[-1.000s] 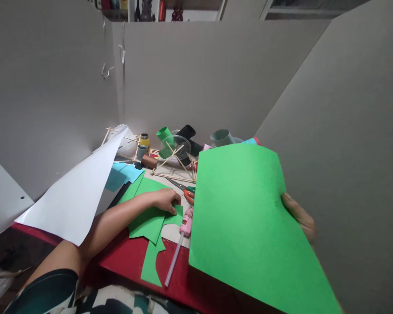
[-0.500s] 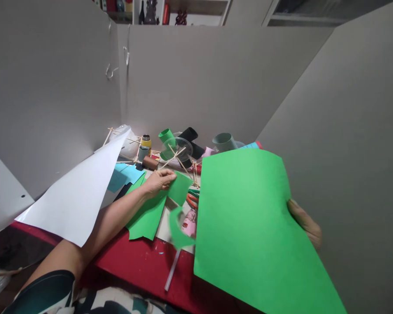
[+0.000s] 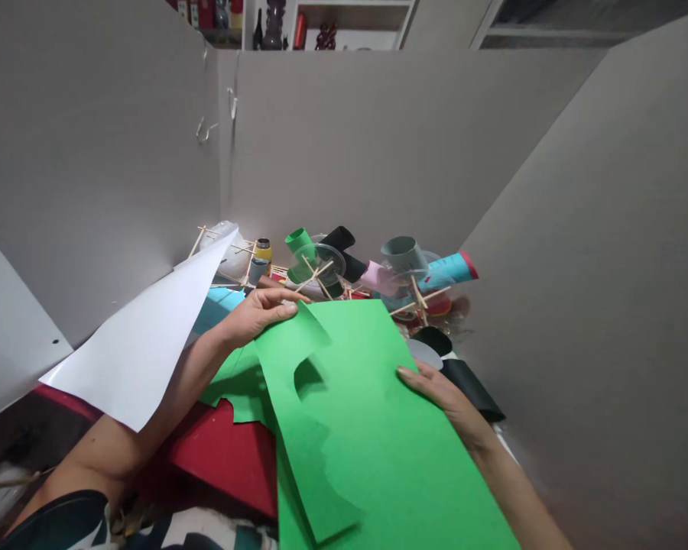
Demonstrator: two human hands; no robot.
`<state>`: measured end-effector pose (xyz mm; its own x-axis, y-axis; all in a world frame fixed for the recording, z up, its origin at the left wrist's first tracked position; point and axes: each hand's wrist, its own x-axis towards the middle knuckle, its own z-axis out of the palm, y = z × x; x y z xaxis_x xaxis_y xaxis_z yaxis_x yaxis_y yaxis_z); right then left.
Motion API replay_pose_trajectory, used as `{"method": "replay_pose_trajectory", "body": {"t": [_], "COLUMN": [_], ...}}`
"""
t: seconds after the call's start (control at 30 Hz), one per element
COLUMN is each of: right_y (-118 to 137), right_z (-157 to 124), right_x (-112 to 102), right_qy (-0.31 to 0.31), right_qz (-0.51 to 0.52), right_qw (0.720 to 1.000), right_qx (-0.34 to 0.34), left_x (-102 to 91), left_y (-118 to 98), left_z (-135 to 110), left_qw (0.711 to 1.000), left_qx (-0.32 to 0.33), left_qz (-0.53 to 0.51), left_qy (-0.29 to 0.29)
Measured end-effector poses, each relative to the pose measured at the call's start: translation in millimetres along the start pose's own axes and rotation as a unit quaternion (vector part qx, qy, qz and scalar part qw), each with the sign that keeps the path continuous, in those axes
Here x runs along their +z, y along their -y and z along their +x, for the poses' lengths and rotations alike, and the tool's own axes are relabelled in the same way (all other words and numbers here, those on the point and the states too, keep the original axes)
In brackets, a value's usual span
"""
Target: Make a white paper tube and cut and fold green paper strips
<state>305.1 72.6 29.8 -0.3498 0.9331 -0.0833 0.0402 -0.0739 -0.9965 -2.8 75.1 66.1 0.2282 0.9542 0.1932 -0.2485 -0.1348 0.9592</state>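
Note:
Pinched between the thumb and fingers of my left hand [image 3: 264, 315] is the top of a green paper piece [image 3: 303, 466] with curved cut edges. It lies over, or just in front of, a large green paper sheet [image 3: 401, 451]. My right hand [image 3: 439, 393] grips that sheet by its right edge, thumb on the front face and the other fingers mostly hidden. More green paper scraps [image 3: 238, 388] with uneven edges rest on the table below my left hand. A white paper sheet [image 3: 143, 344] curls up beside my left forearm.
Stick frames [image 3: 316, 275], a yellow bottle [image 3: 263, 250], a green paper tube [image 3: 299, 241], a grey tube [image 3: 402, 253] and a blue roll [image 3: 450, 271] crowd the table's back. Black tubes [image 3: 473, 389] lie at the right. Grey panels [image 3: 344, 145] enclose the red-covered table [image 3: 229, 458].
The large green sheet has come left, in front of my left hand's piece of table. My left hand has drawn its cut piece nearer, against the sheet. My right hand has moved left too.

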Motion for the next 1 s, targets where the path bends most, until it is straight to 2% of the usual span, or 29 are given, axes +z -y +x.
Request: {"method": "replay_pose_trajectory", "body": {"t": [0.1,0.17,0.23,0.3,0.37,0.43,0.5,0.57,0.7,0.83,0.9,1.0], "right_y": [-9.7,-12.5,-11.7,-8.1,-4.0,-2.4,-4.9,-10.3,-21.0,-23.9,-22.6,-18.4], "right_z": [9.9,15.4,16.8,13.5,7.0,0.0,-5.3,-8.0,-5.8,-1.2,-1.0,-4.0], "right_x": [6.2,7.0,5.8,6.1,10.7,19.5,29.9,38.6,45.2,46.6,49.1,53.7], "right_qy": [-0.001,-0.074,-0.175,-0.23,-0.201,-0.099,0.005,0.055,0.06,0.064,0.051,0.013], "right_qz": [0.024,-0.007,-0.046,-0.06,-0.041,-0.003,0.039,0.07,0.108,0.126,0.106,0.025], "right_qw": [0.999,0.997,0.98,0.961,0.967,0.989,0.998,0.996,0.992,0.988,0.992,1.0], "right_qx": [0.024,-0.02,-0.087,-0.141,-0.15,-0.109,-0.052,-0.006,0.037,0.054,0.044,-0.007], "left_x": [4.6,7.2,9.9,13.5,18.9,26.1,34.3,41.9,50.3,50.4,49.2,46.2], "left_y": [5.5,10.9,16.9,22.9,28.3,32.6,35.7,37.8,38.9,38.3,38.0,37.1], "left_z": [-7.8,-9.3,-9.0,-7.9,-7.1,-7.0,-7.5,-8.2,-8.7,-8.8,-9.4,-9.9], "left_qw": [0.997,0.992,0.987,0.983,0.976,0.968,0.961,0.955,0.949,0.952,0.954,0.961], "left_qx": [-0.008,-0.01,-0.012,-0.013,-0.016,-0.018,-0.021,-0.023,-0.026,-0.033,-0.041,-0.063], "left_qz": [0.068,0.114,0.143,0.162,0.186,0.21,0.223,0.231,0.243,0.237,0.228,0.201], "left_qy": [0.039,0.054,0.069,0.087,0.111,0.137,0.161,0.182,0.198,0.192,0.187,0.177]}}
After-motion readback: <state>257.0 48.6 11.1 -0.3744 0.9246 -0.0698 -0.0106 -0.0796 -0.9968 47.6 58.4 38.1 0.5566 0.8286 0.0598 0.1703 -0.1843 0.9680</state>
